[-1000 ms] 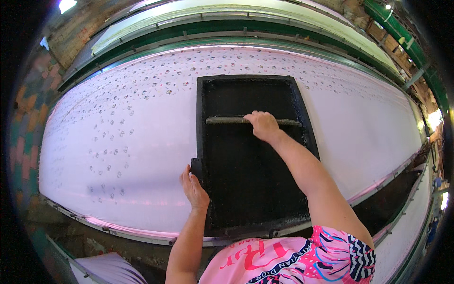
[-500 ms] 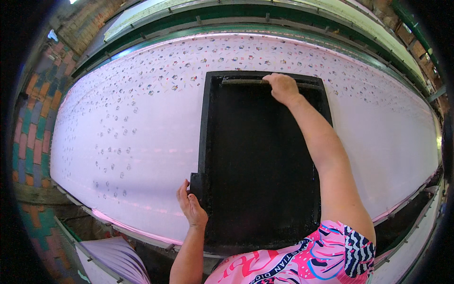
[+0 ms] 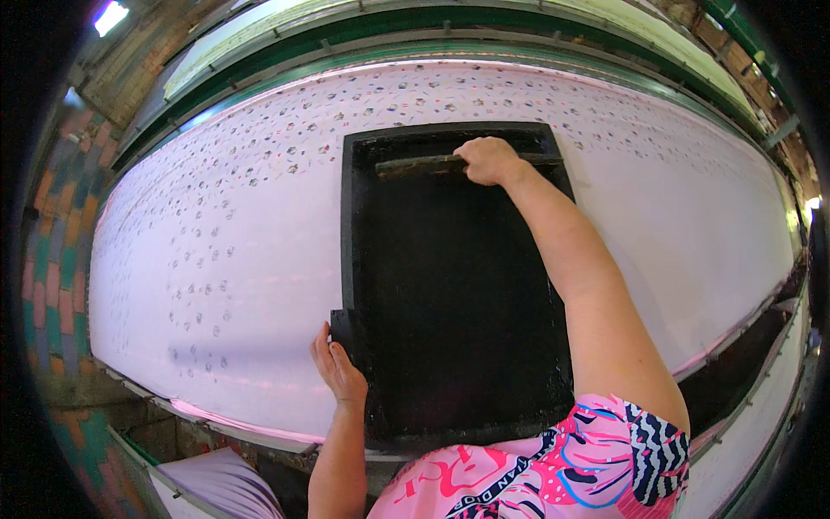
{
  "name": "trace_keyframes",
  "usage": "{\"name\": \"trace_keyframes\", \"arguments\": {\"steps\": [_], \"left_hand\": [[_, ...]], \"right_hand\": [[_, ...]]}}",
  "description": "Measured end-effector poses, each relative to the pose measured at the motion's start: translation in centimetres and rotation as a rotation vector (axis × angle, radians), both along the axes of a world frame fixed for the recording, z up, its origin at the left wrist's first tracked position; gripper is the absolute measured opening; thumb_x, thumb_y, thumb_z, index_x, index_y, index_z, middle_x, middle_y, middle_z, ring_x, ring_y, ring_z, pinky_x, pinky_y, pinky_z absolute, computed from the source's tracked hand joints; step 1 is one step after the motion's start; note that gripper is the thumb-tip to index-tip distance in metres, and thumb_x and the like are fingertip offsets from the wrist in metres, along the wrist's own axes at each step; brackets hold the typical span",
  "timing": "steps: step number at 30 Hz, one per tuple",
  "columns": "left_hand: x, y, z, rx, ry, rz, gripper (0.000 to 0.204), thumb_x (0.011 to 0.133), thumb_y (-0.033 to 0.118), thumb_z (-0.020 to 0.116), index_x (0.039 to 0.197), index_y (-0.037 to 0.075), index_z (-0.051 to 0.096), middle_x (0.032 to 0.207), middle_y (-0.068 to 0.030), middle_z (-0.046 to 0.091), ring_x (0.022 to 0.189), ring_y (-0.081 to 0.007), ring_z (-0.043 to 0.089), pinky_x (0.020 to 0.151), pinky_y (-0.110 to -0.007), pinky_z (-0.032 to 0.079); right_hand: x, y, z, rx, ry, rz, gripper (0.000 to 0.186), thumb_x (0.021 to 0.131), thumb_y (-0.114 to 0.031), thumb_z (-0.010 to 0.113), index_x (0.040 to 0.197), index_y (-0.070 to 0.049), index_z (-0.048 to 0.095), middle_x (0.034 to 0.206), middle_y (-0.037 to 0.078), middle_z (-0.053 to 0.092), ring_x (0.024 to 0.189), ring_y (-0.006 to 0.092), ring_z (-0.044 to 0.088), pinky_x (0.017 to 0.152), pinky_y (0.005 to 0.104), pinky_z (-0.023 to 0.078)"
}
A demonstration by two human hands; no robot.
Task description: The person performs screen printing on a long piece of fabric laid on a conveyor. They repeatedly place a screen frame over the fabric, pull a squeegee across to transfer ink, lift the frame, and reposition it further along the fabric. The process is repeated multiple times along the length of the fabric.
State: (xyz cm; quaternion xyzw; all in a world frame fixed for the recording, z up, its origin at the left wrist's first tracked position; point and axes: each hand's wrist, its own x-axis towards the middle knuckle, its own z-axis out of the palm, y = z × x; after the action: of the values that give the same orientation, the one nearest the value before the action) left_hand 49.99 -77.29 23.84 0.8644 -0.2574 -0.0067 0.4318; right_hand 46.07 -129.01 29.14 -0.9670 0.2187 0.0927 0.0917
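Note:
A large black screen-printing frame (image 3: 348,225) lies flat on pale pink fabric (image 3: 268,251). Its inside surface is dark all over. Near the frame's far end, my right hand (image 3: 489,161) is wrapped round the top of a long squeegee (image 3: 419,166), which lies across the frame and slants slightly, its left end nearer me. My left hand (image 3: 340,370) rests beside the frame's left side, fingers stretched out and apart. Its fingertips are at a small black block (image 3: 341,326) projecting from that side; whether they press on it I cannot tell.
Small coloured motifs (image 3: 341,115) cover the fabric's far part, and grey outline motifs (image 3: 206,290) mark its left part. Beyond the long table runs a green rail (image 3: 380,37) with another table behind. Coloured floor tiles (image 3: 56,268) show at left. Draped striped cloth (image 3: 220,484) hangs at lower left.
The squeegee has come slightly toward me from the frame's far edge and now slants. My right hand moved with it. My left hand stays beside the block. The whole view has shifted a little.

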Motion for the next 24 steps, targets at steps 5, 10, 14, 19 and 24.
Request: {"name": "trace_keyframes", "arguments": {"steps": [5, 10, 14, 19, 24], "left_hand": [[0.5, 0.5, -1.0, -0.02, -0.007, 0.002, 0.06, 0.122, 0.041, 0.038, 0.146, -0.008, 0.062, 0.133, -0.0265, 0.063, 0.127, -0.0449, 0.058, 0.113, -0.052, 0.044], [0.8, -0.1, -1.5, -0.048, 0.017, 0.006, 0.057, 0.122, 0.04, 0.043, 0.143, -0.008, 0.064, 0.131, -0.0257, 0.065, 0.126, -0.0443, 0.058, 0.111, -0.05, 0.046], [0.4, -0.2, -1.5, -0.082, 0.013, 0.03, 0.056, 0.12, 0.039, 0.048, 0.144, -0.008, 0.065, 0.135, -0.0285, 0.065, 0.129, -0.0461, 0.059, 0.112, -0.052, 0.046], [-0.1, 0.0, -1.0, -0.121, 0.033, 0.014, 0.055, 0.116, 0.038, 0.057, 0.144, -0.009, 0.064, 0.138, -0.031, 0.064, 0.133, -0.0474, 0.058, 0.114, -0.052, 0.047], [0.0, 0.5, -1.2, -0.066, 0.003, 0.041, 0.057, 0.114, 0.038, 0.062, 0.146, -0.009, 0.062, 0.14, -0.0299, 0.063, 0.134, -0.0472, 0.059, 0.116, -0.052, 0.048]], "right_hand": [[-5.2, 8.3, 2.1, 0.008, 0.033, 0.055, 0.036, 0.089, -0.012, 0.065, 0.12, -0.017, 0.082, 0.117, 0.015, 0.082, 0.116, 0.0361, 0.078, 0.099, 0.0523, 0.062], [-12.5, 16.7, 1.8, -0.025, -0.062, 0.093, 0.022, 0.086, -0.016, 0.072, 0.106, -0.017, 0.082, 0.1, 0.015, 0.082, 0.098, 0.038, 0.08, 0.087, 0.0528, 0.063], [-17.5, 23.9, 3.0, 0.046, 0.007, 0.033, 0.027, 0.088, -0.016, 0.072, 0.113, -0.018, 0.082, 0.108, 0.012, 0.08, 0.104, 0.0353, 0.079, 0.09, 0.0509, 0.063], [-23.8, 32.0, 2.9, 0.036, -0.057, 0.035, 0.03, 0.088, -0.01, 0.07, 0.115, -0.017, 0.081, 0.11, 0.012, 0.079, 0.106, 0.0349, 0.078, 0.091, 0.0502, 0.064], [-28.1, 38.8, 3.4, 0.046, -0.064, 0.027, 0.031, 0.087, -0.01, 0.072, 0.116, -0.017, 0.08, 0.111, 0.012, 0.078, 0.107, 0.0344, 0.078, 0.089, 0.0505, 0.064]]}}
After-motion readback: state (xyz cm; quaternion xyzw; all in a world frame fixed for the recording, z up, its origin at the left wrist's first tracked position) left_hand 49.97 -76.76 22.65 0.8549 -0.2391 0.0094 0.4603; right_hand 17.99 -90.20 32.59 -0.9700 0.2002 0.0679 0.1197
